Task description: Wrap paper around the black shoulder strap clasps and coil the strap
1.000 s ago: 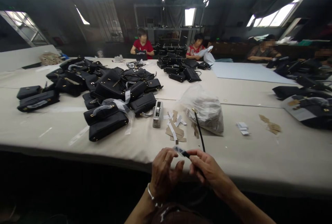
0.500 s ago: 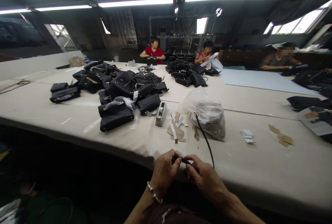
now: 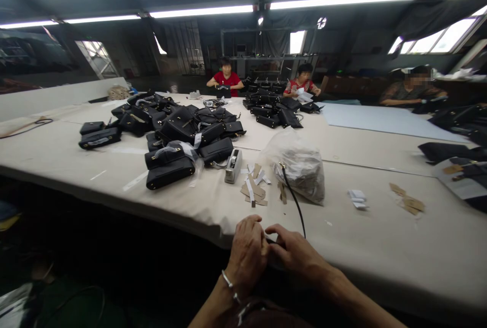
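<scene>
My left hand (image 3: 247,254) and my right hand (image 3: 292,253) meet at the table's near edge, fingers pinched together round the lower end of a thin black strap (image 3: 294,201). The strap arcs up from my fingers to a small metal tip near a clear plastic bag (image 3: 300,166). A small pale piece sits between my left fingertips, too small to name. A bracelet circles my left wrist.
A tape dispenser (image 3: 232,166) and paper strips (image 3: 253,188) lie ahead of my hands. A heap of black handbags (image 3: 178,135) fills the left. More bags (image 3: 276,112) lie far across, where three people sit working. Paper scraps (image 3: 407,201) lie right.
My hands have closed together round the strap's end, covering the pale piece. The strap's upper end has dropped and curved. The view has shifted left.
</scene>
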Motion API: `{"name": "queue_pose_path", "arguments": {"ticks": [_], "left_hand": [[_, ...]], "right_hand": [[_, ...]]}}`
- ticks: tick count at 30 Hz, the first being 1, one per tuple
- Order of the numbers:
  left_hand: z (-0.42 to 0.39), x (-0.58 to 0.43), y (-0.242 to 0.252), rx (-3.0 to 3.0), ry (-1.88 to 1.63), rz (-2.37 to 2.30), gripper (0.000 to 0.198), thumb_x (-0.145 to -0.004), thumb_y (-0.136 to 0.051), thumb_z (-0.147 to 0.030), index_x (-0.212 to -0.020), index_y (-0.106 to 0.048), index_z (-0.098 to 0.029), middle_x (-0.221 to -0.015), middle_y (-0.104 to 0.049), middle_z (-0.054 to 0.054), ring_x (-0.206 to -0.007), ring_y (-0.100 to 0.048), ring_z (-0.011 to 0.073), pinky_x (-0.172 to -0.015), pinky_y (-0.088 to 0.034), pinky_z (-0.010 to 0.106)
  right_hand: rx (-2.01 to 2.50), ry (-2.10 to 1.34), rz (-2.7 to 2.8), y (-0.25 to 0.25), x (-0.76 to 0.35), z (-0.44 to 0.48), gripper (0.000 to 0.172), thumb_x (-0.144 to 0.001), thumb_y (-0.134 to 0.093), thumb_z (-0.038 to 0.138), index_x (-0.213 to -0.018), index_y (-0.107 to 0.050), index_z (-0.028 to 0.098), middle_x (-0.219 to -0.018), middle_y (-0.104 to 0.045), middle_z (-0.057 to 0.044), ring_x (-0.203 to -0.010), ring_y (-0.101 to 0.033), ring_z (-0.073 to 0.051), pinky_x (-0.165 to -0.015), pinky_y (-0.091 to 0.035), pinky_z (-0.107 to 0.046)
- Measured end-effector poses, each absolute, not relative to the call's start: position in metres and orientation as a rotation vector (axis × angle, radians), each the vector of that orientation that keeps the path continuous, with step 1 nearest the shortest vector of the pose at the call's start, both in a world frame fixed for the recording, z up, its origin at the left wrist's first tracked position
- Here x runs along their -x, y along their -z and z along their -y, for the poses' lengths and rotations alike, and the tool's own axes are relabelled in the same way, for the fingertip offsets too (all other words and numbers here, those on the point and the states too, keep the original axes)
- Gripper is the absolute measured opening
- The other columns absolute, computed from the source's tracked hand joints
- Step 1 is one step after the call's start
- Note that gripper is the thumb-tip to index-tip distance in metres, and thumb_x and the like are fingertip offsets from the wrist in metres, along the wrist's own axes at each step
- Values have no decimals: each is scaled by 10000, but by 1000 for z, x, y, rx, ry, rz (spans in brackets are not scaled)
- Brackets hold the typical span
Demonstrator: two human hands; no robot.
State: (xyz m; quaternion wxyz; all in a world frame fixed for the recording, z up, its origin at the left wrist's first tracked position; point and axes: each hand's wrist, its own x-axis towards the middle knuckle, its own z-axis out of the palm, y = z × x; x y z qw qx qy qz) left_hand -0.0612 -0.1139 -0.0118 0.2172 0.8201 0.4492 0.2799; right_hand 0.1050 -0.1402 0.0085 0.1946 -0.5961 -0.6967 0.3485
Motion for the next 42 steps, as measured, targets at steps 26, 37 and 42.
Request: {"name": "queue_pose_path", "arguments": {"ticks": [26,37,42], "left_hand": [[97,66,41,-1775,-865,-957,91,-894,-418,-204,-827,-478,-215,-1202,-522,116,-1120,-518,237,-960,-418,398],[98,64,22,-1620,-676,-932,76,-863,-478,-234,-794,-502,-213,-1400,-485,104,-1289,-446,260,-1037,-358,376],[101,56,15,-1621,-549,-912,49,-841,-485,-222,-803,-514,-210,-1438,-464,83,-1253,-481,241,-880,-427,317]], "right_hand": [[1598,-1803,1300,3,-165,140,285,-789,-651,417,-847,-687,141,-558,-632,19,-376,-365,-49,-372,-247,-177],[1444,-1770,1612,-22,-165,145,212,-857,-559,329,-872,-686,160,-715,-668,4,-426,-431,-54,-406,-301,-173],[1614,-1557,1637,-13,-152,146,164,-790,-577,262,-690,-659,162,-519,-575,33,-454,-460,-79,-432,-318,-177]]}}
